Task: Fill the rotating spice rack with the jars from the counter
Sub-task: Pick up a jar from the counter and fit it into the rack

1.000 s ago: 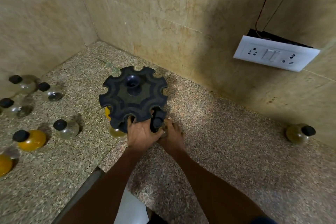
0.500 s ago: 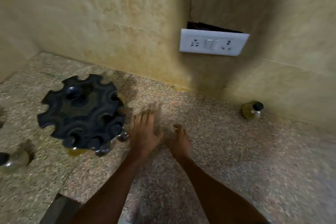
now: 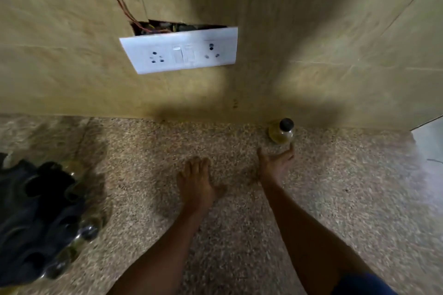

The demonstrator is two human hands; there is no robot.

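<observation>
While the black plastic rotating spice rack [image 3: 36,220] sits blurred at the far left edge of the speckled granite counter [image 3: 239,235] with glass jars tucked in its slots, the left hand [image 3: 195,187] lies flat mid-counter, fingers together and empty. Over on the right, the right hand [image 3: 275,165] is spread wide, fingertips just beside a round black-capped glass jar of yellowish contents [image 3: 281,132] standing against the beige tiled wall [image 3: 311,43].

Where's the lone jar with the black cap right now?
The jar stands at the wall's foot, right of centre, just beyond the right hand.
</observation>
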